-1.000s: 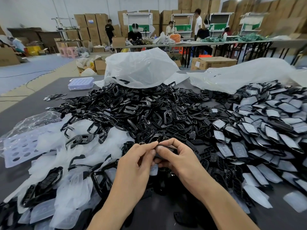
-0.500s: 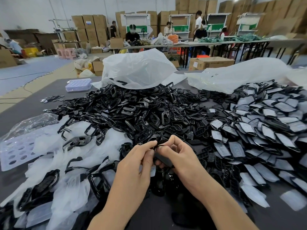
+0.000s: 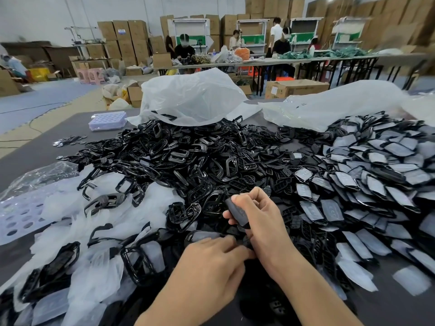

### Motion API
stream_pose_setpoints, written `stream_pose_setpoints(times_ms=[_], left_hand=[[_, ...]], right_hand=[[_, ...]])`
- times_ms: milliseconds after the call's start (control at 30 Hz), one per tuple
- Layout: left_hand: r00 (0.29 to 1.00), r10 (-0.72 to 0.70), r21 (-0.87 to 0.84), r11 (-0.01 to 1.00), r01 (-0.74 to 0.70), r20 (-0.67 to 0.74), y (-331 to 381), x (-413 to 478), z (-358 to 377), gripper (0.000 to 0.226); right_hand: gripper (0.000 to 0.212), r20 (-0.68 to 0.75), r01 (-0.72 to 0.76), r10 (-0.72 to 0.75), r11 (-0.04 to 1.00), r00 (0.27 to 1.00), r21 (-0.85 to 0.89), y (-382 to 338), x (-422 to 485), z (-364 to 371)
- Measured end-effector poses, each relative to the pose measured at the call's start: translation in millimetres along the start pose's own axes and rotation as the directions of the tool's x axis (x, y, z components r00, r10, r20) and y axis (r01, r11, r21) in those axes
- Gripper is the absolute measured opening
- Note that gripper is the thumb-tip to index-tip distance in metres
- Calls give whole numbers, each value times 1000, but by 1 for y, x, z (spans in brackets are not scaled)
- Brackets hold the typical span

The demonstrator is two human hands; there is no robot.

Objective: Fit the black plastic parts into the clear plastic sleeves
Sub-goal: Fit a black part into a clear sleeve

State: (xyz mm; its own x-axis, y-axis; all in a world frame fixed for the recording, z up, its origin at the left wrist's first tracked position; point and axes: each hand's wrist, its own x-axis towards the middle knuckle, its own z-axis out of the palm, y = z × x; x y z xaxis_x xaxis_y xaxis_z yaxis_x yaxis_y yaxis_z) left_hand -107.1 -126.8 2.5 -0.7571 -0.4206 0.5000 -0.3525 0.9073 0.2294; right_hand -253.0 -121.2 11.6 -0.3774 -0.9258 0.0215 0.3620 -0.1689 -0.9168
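White bags [image 3: 193,97], a lilac tray [image 3: 107,119], stacked cartons [image 3: 122,36] behind.

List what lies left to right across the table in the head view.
Left to right: holed tray → clear sleeves → black parts → sleeved parts.

Bare hands and forearms
The left hand [image 3: 211,262] and right hand [image 3: 261,222] are shown bare, as are both forearms to the lower edge.

Grey table [image 3: 35,151]: heap of black parts [image 3: 200,161], clear sleeves [image 3: 77,222] left of it, sleeved parts [image 3: 376,165] right, white bags [image 3: 193,97] and lilac tray [image 3: 107,120] behind.
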Motion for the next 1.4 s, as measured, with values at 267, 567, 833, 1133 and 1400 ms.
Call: stream_pose_setpoints(times_ms=[267, 567, 833, 1133, 1400], left_hand=[[957, -152, -114, 985, 127, -247, -5, 0, -7, 27], [806, -541, -548, 761, 347, -240, -16, 4, -4, 24], [728, -650, -646, 655, 392, -217, -21, 7, -1, 12], [735, -640, -635, 667, 390, -222, -21, 6, -4, 11], [732, -636, -594, 695, 406, -243, -33, 2, -4, 16]], right_hand=[[30, 29, -22, 22, 1000, 999, -9, -1, 1, 0], [11, 240, -15, 39, 995, 970, -99, 0, -8, 7], [13, 176, 13, 2, 996, 984, -83, 5, -5, 6], [30, 178, 25, -5, 994, 984, -110, 5, -5, 7], [19, 264, 171, -59, 888, 963, -428, 5, -7, -1]])
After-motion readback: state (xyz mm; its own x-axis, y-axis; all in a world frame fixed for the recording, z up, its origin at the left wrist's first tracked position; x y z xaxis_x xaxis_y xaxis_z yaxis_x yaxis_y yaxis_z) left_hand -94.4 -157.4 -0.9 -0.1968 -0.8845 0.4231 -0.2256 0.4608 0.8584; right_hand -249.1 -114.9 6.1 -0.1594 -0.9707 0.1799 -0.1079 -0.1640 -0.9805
